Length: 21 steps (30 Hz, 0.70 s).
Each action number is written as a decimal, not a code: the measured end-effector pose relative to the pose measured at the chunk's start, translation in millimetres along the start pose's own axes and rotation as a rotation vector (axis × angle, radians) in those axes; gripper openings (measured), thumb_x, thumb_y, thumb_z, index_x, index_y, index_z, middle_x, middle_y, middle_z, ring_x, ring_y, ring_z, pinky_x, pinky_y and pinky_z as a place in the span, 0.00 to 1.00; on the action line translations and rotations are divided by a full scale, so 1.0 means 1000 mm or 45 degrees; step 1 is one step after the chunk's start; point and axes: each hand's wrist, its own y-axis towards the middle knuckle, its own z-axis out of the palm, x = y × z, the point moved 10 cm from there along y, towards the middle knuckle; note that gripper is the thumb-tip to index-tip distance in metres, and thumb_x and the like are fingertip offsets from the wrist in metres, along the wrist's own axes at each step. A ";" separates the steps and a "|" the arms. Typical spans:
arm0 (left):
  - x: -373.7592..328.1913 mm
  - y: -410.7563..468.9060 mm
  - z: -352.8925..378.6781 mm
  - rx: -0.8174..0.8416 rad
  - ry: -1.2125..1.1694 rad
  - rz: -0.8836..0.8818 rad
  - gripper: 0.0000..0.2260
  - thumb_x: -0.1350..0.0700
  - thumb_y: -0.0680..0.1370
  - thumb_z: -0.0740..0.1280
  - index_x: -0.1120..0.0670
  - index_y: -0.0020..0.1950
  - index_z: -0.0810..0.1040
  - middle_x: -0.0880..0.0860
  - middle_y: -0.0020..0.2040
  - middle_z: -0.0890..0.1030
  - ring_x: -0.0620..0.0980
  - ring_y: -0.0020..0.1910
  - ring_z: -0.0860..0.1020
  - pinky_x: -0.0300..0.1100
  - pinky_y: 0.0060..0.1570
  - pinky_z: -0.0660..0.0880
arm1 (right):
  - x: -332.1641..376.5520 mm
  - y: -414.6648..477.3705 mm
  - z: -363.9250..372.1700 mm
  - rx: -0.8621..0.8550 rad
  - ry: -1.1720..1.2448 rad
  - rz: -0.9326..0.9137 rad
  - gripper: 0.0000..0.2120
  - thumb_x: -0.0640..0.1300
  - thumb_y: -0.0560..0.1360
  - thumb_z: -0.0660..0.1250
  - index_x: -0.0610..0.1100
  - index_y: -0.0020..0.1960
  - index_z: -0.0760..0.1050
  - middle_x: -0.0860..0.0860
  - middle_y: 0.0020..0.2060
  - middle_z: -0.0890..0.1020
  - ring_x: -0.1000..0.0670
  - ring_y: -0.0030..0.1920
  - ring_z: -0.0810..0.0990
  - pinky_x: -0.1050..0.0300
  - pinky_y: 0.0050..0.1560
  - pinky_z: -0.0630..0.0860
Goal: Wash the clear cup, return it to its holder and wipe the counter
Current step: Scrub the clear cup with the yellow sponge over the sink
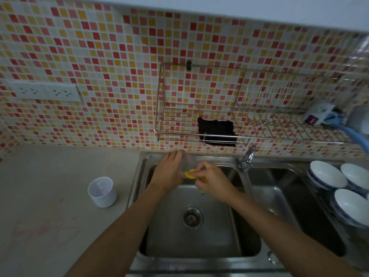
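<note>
My left hand wraps the clear cup over the sink; right hand pinches a yellow sponge. Cup likely light, slippery: grip sidewall.

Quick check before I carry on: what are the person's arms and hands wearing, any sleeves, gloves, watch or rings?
Both forearms are bare right down to the bottom edge of the picture; no sleeves show. The left hand and right hand have no gloves. No watch, bracelet or ring is visible, though the dim light could hide a thin ring.
</note>
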 end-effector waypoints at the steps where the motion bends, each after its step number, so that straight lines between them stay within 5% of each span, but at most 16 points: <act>1: -0.004 0.002 0.004 0.017 0.014 0.024 0.28 0.48 0.68 0.73 0.51 0.64 0.67 0.49 0.62 0.73 0.51 0.60 0.72 0.40 0.47 0.71 | -0.007 -0.002 0.002 0.009 0.120 0.042 0.15 0.41 0.73 0.68 0.49 0.59 0.80 0.50 0.48 0.73 0.52 0.50 0.72 0.57 0.55 0.72; 8: -0.034 0.013 0.029 0.060 -0.024 0.104 0.28 0.54 0.69 0.71 0.56 0.67 0.67 0.54 0.66 0.71 0.54 0.65 0.69 0.49 0.57 0.75 | -0.043 0.003 -0.008 -0.048 -0.336 -0.224 0.12 0.43 0.72 0.69 0.49 0.55 0.81 0.50 0.51 0.75 0.49 0.54 0.68 0.57 0.51 0.74; 14: -0.015 0.008 0.060 0.177 -0.194 -0.085 0.24 0.54 0.68 0.70 0.53 0.63 0.69 0.53 0.62 0.74 0.53 0.62 0.70 0.47 0.57 0.74 | -0.072 -0.005 0.027 0.177 0.364 0.051 0.15 0.40 0.71 0.69 0.48 0.57 0.81 0.50 0.49 0.76 0.50 0.48 0.75 0.59 0.51 0.73; 17: -0.016 0.011 0.064 0.214 -0.263 -0.122 0.26 0.46 0.66 0.66 0.52 0.62 0.71 0.52 0.59 0.75 0.52 0.60 0.71 0.47 0.59 0.72 | -0.072 -0.004 0.018 0.111 0.017 -0.232 0.17 0.42 0.70 0.72 0.53 0.57 0.80 0.52 0.51 0.76 0.51 0.52 0.71 0.61 0.53 0.69; 21: -0.015 0.015 0.070 0.291 -0.371 -0.160 0.31 0.43 0.60 0.68 0.49 0.61 0.70 0.47 0.58 0.76 0.48 0.55 0.74 0.47 0.55 0.75 | -0.068 -0.005 0.015 -0.012 -0.199 -0.423 0.13 0.44 0.70 0.73 0.51 0.53 0.80 0.52 0.52 0.78 0.49 0.53 0.74 0.55 0.48 0.78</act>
